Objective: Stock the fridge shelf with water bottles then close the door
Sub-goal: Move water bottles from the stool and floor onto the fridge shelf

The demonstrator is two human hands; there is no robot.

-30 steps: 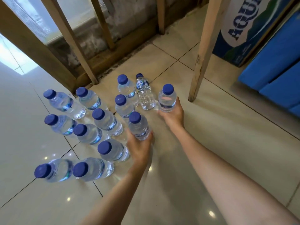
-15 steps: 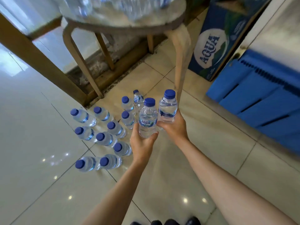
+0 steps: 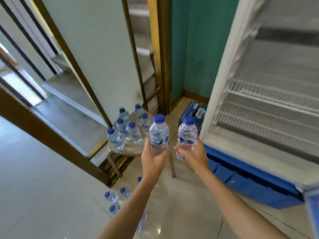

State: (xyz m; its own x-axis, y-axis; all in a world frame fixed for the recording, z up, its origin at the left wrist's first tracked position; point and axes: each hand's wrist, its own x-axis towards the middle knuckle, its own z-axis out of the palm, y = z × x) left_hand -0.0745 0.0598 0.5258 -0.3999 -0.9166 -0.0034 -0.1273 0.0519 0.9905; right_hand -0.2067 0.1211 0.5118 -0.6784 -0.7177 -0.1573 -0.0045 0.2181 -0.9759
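My left hand [image 3: 151,157] and right hand [image 3: 195,154] each grip an upright clear blue-capped plastic water bottle [image 3: 158,135] (side by side), left of the open white fridge [image 3: 224,83].

A small shop: display cooler [image 3: 223,94], wire shelves [image 3: 269,99], many water bottles [image 3: 122,130].

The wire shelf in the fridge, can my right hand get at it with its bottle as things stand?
Probably yes. The fridge is open, the wire shelf looks bare where it shows, and nothing stands between it and the right hand, which grips a bottle just left of the opening.
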